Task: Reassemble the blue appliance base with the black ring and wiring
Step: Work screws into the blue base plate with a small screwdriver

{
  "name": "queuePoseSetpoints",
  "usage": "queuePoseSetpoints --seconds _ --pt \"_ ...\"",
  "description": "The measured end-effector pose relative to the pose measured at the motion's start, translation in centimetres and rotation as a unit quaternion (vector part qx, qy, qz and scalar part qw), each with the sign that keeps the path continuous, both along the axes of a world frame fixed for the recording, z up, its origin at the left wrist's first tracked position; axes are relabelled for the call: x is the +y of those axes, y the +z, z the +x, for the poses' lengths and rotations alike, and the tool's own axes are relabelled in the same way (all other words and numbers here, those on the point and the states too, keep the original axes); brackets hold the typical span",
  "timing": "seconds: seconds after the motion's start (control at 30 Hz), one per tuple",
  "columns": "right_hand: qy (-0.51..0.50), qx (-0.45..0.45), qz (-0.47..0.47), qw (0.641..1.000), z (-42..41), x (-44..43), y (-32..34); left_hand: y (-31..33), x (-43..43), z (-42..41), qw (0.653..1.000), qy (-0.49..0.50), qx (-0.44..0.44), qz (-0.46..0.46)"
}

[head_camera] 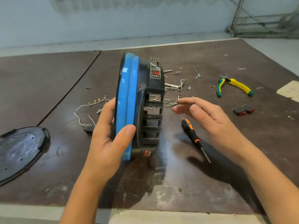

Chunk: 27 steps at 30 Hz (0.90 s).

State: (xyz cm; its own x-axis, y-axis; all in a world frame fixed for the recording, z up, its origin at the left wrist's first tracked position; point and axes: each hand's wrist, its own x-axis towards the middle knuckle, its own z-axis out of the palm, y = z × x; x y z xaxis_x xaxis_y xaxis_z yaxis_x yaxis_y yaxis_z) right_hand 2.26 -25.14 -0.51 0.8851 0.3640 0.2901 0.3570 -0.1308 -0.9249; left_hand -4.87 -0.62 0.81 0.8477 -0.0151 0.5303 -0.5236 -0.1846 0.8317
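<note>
A left hand point(111, 135) is gripping the blue appliance base point(125, 107), with black ring point(150, 110) fitted, on edge over the table point(194, 183), while the empty right hand point(202, 113) is hovering open; steadying it firmly probably helps wiring point(84, 110).

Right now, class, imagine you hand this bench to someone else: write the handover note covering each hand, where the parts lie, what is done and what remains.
Left hand grips the blue appliance base, held on edge on the table. Right hand is open, empty, hovering beside the black ring.
The ring already sits on the base.
White wiring lies loose behind the left hand; screws are scattered behind the base, the screwdriver lies under the right hand, and the black cover plate lies far left.
Left: fit wiring, drive screws.
</note>
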Motion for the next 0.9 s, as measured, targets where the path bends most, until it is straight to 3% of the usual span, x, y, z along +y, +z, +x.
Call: queuePoseSetpoints --seconds 0.13,0.3,0.4,0.47,0.63,0.8,0.9 --pt "0.143 0.030 0.052 0.988 -2.7 2.3 1.6 -0.1 -1.9 -0.1 0.998 -0.051 0.030 -0.028" --pt "0.119 0.025 0.111 0.986 -3.9 3.8 2.5 0.3 -2.7 -0.2 0.989 -0.122 0.069 -0.040" --pt "0.110 0.035 0.126 0.985 -3.9 3.5 3.0 0.6 -2.1 -0.2 0.989 -0.095 0.083 -0.079" --pt "0.116 0.025 0.100 0.988 -3.7 3.3 3.2 1.0 -1.5 -0.1 0.993 -0.022 0.069 -0.088" --pt "0.117 -0.020 -0.004 0.993 -3.7 3.6 3.8 1.9 0.6 0.2 0.987 0.143 -0.071 -0.034" --pt "0.099 -0.100 -0.101 0.985 -4.1 4.3 3.7 1.9 1.4 0.1 0.990 0.107 -0.078 0.039" --pt "0.094 -0.162 -0.138 0.972 -4.3 4.8 3.7 1.5 1.5 0.1 0.988 0.146 -0.056 0.005"
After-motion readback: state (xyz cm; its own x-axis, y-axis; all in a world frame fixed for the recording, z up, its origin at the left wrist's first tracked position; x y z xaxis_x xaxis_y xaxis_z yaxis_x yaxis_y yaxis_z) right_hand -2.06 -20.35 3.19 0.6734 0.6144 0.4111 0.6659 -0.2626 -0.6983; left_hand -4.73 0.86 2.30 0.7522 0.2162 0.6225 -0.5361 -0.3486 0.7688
